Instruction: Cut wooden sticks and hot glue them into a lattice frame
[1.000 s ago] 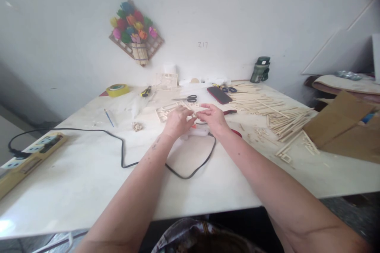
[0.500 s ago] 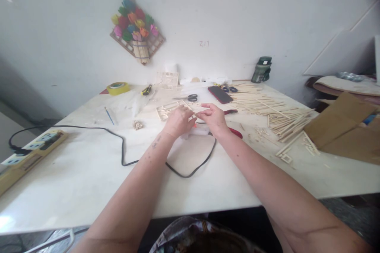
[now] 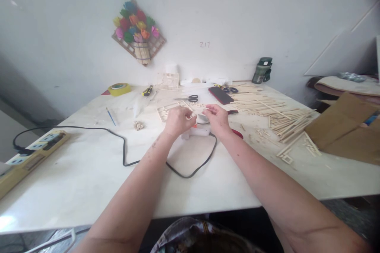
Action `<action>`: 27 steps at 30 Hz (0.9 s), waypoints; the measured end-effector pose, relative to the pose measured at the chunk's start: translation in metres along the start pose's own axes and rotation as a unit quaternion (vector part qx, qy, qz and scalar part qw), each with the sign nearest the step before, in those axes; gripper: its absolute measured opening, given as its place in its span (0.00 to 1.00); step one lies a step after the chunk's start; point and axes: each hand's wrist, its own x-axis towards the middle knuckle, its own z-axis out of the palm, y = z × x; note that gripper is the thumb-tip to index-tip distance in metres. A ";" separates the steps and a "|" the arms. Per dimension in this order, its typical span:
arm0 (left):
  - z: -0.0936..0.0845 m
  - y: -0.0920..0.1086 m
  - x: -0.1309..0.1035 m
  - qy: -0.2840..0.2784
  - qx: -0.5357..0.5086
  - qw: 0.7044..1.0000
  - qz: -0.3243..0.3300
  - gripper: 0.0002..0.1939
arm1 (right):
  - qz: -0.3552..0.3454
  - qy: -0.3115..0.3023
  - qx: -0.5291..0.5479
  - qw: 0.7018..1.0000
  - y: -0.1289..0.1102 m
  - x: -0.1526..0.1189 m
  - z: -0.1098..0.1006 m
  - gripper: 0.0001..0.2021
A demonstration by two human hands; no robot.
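My left hand [image 3: 179, 120] is over the near right part of a flat frame of thin wooden sticks [image 3: 162, 114]. Its fingers curl toward the thumb, and any small piece in them is too small to make out. A short gap to the right is my right hand [image 3: 218, 119], thumb and forefinger pinched together; what they hold is hidden. Below and between both hands lies a white glue gun [image 3: 202, 130] with an orange part near its front and a black cord [image 3: 190, 176]. Small wooden pieces [image 3: 198, 104] lie just beyond the hands.
Scissors [image 3: 190, 98], a phone [image 3: 221, 95] and a cutter knife [image 3: 147, 90] lie farther back. Many wooden sticks [image 3: 258, 102] spread at right beside a cardboard box [image 3: 344, 126]. Yellow tape [image 3: 119, 89] and a power strip [image 3: 38, 152] are left; a dark bottle [image 3: 262, 70] stands behind.
My hands, fingertips together before, have moved apart, the right one slightly to the right. The glue gun between them shows more now.
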 end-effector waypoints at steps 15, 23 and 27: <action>-0.008 -0.009 -0.008 -0.133 -0.578 0.778 -0.208 0.23 | 0.056 -0.031 0.064 0.996 -0.017 -0.008 0.002 0.12; -0.006 -0.012 -0.008 -0.145 -0.579 0.775 -0.210 0.21 | -0.038 -0.080 0.067 0.994 -0.028 -0.014 0.000 0.19; -0.003 -0.016 -0.008 -0.141 -0.574 0.778 -0.213 0.17 | -0.151 -0.119 0.022 0.981 -0.041 -0.023 -0.001 0.25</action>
